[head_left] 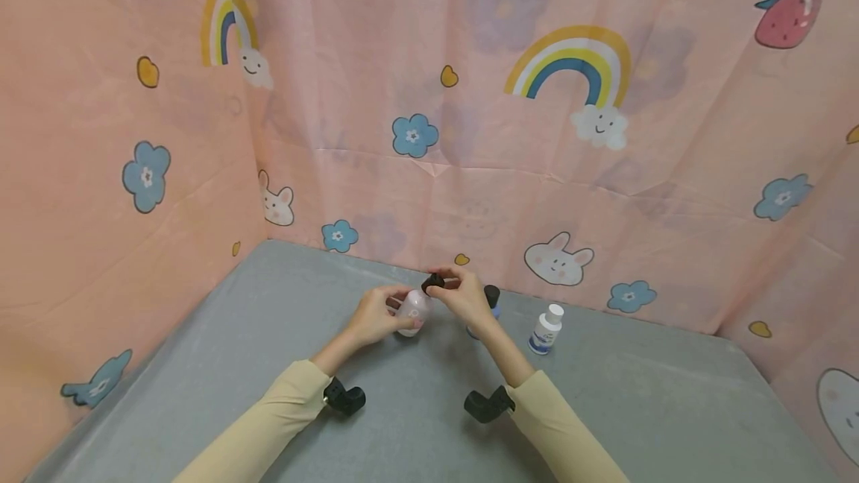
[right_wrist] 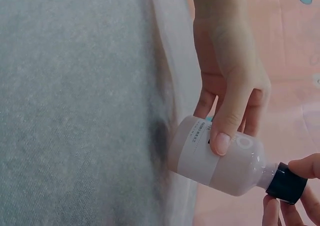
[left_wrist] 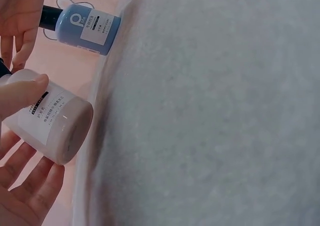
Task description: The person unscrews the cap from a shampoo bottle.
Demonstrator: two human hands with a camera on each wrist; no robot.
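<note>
A pale pink bottle with a white label is held by my left hand, thumb on one side and fingers on the other. It is tilted, base down, a little above the grey table. My right hand pinches the black cap at the bottle's top. In the right wrist view a stretch of the neck shows below the cap; whether the cap is still threaded on, I cannot tell. Behind the right hand stands a blue bottle with a black cap, partly hidden by that hand in the head view.
Right of my right forearm stands a white bottle with a white cap and blue markings. The grey-covered table ends at a pink patterned curtain at the back and sides. Black wrist devices sit on both cuffs.
</note>
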